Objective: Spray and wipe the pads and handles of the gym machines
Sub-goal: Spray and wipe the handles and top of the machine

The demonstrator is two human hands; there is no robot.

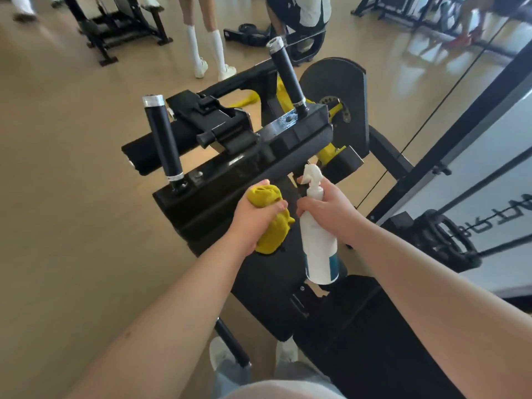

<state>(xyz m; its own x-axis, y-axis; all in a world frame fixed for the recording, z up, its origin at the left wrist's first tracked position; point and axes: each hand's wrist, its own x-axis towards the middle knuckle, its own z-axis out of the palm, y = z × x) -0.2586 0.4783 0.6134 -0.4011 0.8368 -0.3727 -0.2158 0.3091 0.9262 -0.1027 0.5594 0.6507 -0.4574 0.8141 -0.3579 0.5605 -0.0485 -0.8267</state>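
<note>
Padding on the gym machine was seen as a long black pad (213,210), matte and creased by lengthwise seams, lying slantwise across the middle of the view just below a black steel bar (288,122). 2 handles were mounted upright on that bar: the near handle (164,139) at the left end and the far handle (286,72) at the right end. Each was sleeved in black grip material and finished with a silver cap on top and a silver ring at the base. Yellow frame parts (326,152) were visible behind the bar.

A bunched yellow cloth (272,237) was gripped in the left hand (253,218), the fingers clamped round it, and it was held against the pad's upper face. A white spray bottle (318,246), marked with a teal band near its base, was clasped round the neck by the right hand (328,208), with its white trigger head pointed away towards the bar. Whether the trigger was squeezed could not be told.

A second black pad (374,335) was seen at lower right. Tan floor (72,168) was spread around the machine, and white-socked legs (205,38) were seen beyond it.
</note>
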